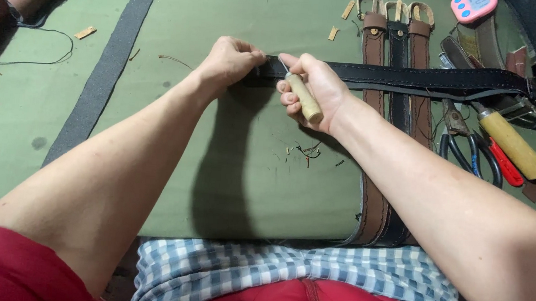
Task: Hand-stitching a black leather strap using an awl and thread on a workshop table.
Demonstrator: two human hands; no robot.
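A black leather belt [424, 76] with pale stitching lies stretched left to right across the green mat [183, 12]. My left hand [231, 60] pinches the belt's left end. My right hand [313, 87] grips a wooden-handled awl [304, 98], its metal tip pointing at the belt end right beside my left fingers. The tip itself is mostly hidden between the two hands.
Three belts, two brown [373, 57] and one black, lie lengthwise under the stitched belt. At the right sit pliers with dark handles [469, 152], a red-handled tool [506, 166], a wooden-handled tool [512, 144] and a pink timer [473, 6]. Leather scraps and thread bits dot the mat.
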